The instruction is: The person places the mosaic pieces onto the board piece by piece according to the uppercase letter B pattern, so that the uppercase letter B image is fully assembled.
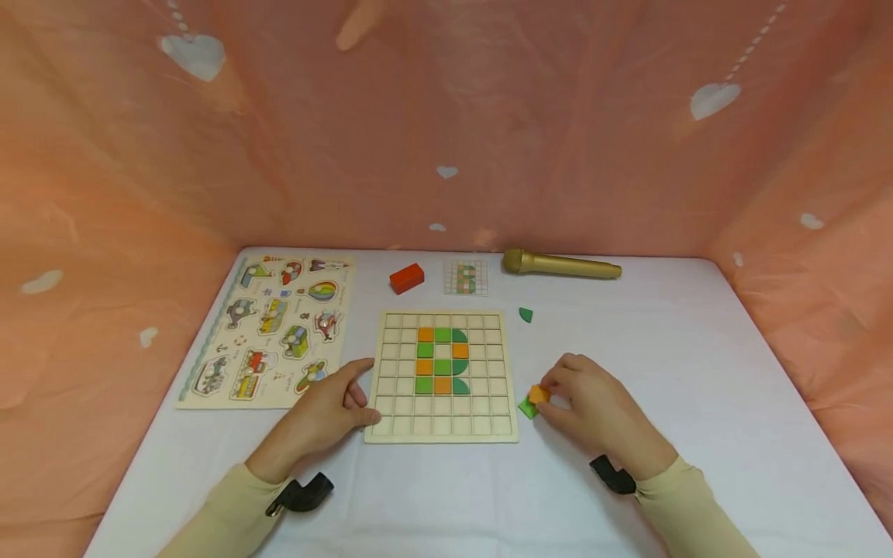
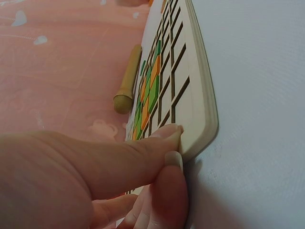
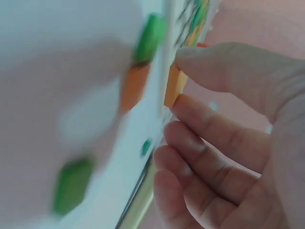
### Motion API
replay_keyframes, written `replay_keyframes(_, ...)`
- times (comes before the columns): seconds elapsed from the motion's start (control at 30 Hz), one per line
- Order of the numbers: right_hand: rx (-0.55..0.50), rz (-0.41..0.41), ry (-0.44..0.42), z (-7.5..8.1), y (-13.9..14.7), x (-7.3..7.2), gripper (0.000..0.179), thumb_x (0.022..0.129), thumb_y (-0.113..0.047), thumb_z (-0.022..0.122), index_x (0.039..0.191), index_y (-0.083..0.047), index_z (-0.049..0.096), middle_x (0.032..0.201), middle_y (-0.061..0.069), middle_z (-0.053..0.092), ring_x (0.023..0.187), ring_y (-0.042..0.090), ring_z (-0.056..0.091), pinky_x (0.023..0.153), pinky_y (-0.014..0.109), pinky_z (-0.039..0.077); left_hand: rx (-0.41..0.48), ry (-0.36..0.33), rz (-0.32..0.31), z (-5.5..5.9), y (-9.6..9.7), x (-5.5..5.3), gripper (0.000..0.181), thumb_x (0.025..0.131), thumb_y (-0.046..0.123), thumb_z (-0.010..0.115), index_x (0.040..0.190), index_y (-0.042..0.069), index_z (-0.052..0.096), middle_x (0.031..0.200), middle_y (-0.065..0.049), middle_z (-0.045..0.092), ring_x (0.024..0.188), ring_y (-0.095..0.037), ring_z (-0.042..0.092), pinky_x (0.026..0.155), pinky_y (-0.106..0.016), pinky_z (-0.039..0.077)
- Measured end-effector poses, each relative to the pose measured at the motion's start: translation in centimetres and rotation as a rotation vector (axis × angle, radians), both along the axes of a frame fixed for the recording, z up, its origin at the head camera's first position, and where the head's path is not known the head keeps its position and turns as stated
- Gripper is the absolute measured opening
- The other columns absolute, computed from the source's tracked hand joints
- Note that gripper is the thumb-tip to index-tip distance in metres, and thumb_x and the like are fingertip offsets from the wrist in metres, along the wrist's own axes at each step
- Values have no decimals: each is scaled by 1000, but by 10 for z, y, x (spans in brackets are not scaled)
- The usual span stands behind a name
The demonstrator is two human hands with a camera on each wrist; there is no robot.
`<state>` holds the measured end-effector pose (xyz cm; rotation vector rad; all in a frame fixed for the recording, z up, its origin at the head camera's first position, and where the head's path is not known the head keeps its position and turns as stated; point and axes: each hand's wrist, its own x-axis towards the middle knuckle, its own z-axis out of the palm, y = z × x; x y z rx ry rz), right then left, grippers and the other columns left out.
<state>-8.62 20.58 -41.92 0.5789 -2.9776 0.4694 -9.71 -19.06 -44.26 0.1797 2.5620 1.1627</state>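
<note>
A wooden grid board (image 1: 446, 426) lies on the table, with orange, light green and dark green tiles (image 1: 443, 335) set in its middle squares. At its left edge my left hand (image 1: 324, 411) grips the rim. In the left wrist view the thumb (image 2: 157, 138) lies over the board's corner and a fingertip sits against its side. My right hand (image 1: 593, 407), right of the board, pinches an orange square tile (image 3: 174, 87) between thumb and index finger. Below it lie a light green tile (image 3: 150, 39), another orange tile (image 3: 135, 88) and a further green tile (image 3: 73, 186).
A dark green quarter-round tile (image 1: 526, 315) lies beyond my right hand. Along the back are a red block (image 1: 407, 278), a pattern card (image 1: 466, 278) and a gold microphone (image 1: 561, 264). A picture puzzle board (image 1: 275, 329) lies at the left.
</note>
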Motion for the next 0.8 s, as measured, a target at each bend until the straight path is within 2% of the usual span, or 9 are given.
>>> replay_keyframes(0.33,-7,132,-40,3,-68,-24,23,87,-30,91,98,-13,80,95,-4,64,92,12,57,82,33,58,6,3,-4,2,2,-1,86,88,17,90,161,5,46,97,-4,64,80,-15,58,69,-25,44)
replay_keyframes(0.57,-31,222,-43,-3,-107,-30,19,88,-30,90,95,-15,81,93,-4,62,93,13,59,80,31,57,6,-6,2,4,3,-1,86,87,16,90,161,5,47,97,-3,64,80,-15,58,69,-25,44)
replay_keyframes(0.8,-41,276,-93,-9,-130,-31,12,92,-29,85,92,-18,79,89,-9,57,89,10,54,74,25,51,9,-13,4,2,2,-1,86,88,17,90,161,6,46,97,-3,65,80,-15,59,70,-25,45)
